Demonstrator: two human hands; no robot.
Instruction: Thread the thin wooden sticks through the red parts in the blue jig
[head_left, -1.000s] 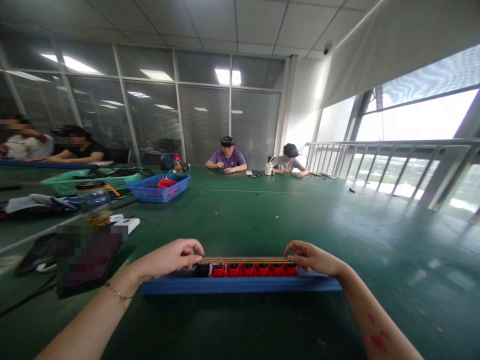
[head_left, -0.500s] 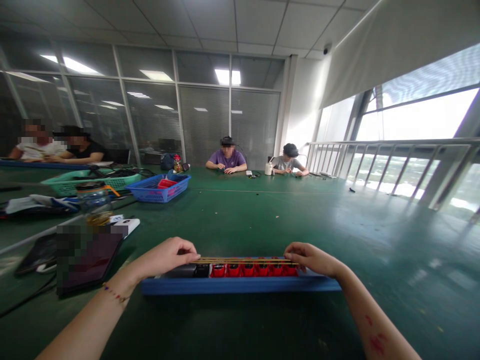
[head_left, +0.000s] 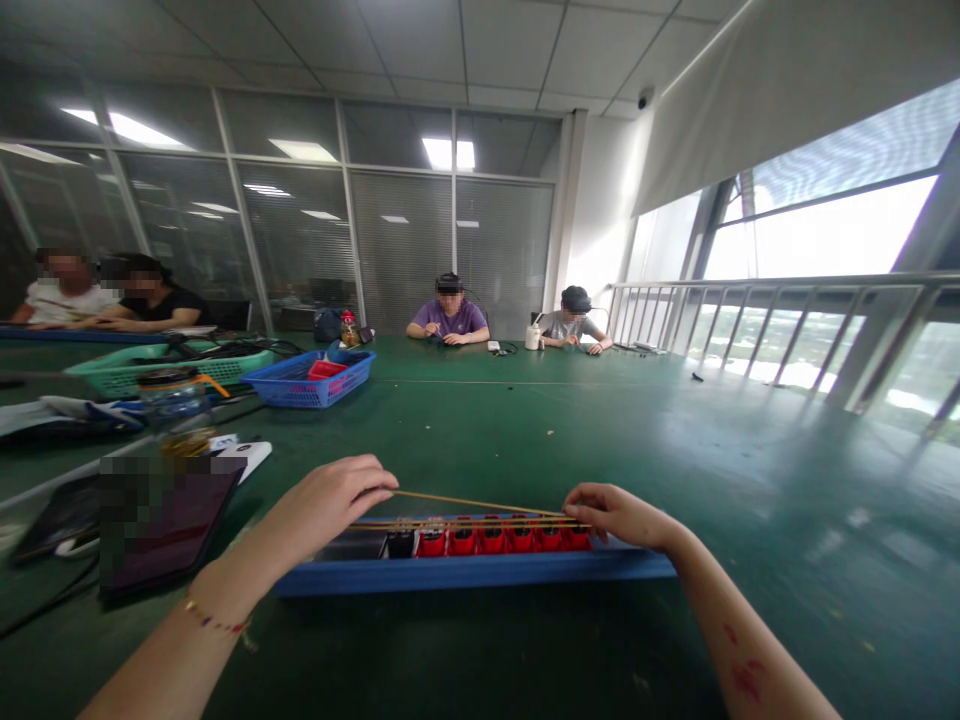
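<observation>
A long blue tray (head_left: 480, 574) lies crosswise before me. Inside it several red pieces (head_left: 493, 541) sit in a row, with a black block (head_left: 400, 545) at their left. Thin yellow-brown sticks (head_left: 450, 523) stretch lengthwise over the tray. My left hand (head_left: 352, 490) pinches the left end of one thin yellow-brown stick (head_left: 472, 502), raised above the others and slanting down to the right. At the tray's right part, my right hand (head_left: 611, 512) has its fingers closed around the right ends of the sticks; its fingertips partly hide them. Whether these are stiff sticks or taut cords is hard to make out.
On the green table (head_left: 480, 440) to the left are a tablet-like dark device (head_left: 176, 525), a glass jar (head_left: 176, 410), a green basket (head_left: 127, 375) and a blue basket (head_left: 307, 388). Across the table sit two people (head_left: 450, 318); others are at far left.
My left hand has risen, lifting one stick's left end off the rest. My right hand has stayed at the right ends. The view has shifted slightly.
</observation>
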